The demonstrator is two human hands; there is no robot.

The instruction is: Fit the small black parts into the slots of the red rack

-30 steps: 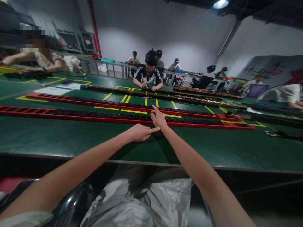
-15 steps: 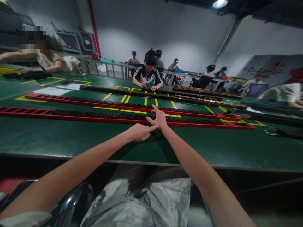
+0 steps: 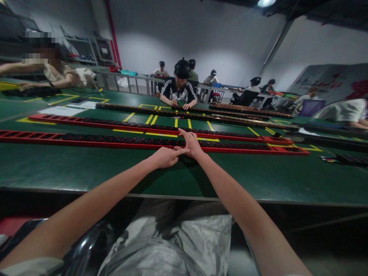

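Note:
Two long red rails run across the green table, filled with small dark parts. My right hand (image 3: 192, 145) lies over the near red rail (image 3: 86, 140), fingers spread, its tips reaching toward the far red rail (image 3: 115, 124). My left hand (image 3: 165, 157) rests on the green mat just in front of the near rail, mostly curled, with its index finger stretched out and touching my right hand at the wrist side. Neither hand visibly holds anything.
A person in a dark striped top (image 3: 178, 91) works at a dark rail (image 3: 235, 115) across the table. Another person (image 3: 43, 71) sits at the far left. More people sit at tables behind. White sheets (image 3: 64, 110) lie at the left. The table edge (image 3: 184, 197) runs near me.
Both hands have shifted slightly left along the near rail. My right thumb, spread out half a second ago, has drawn back in.

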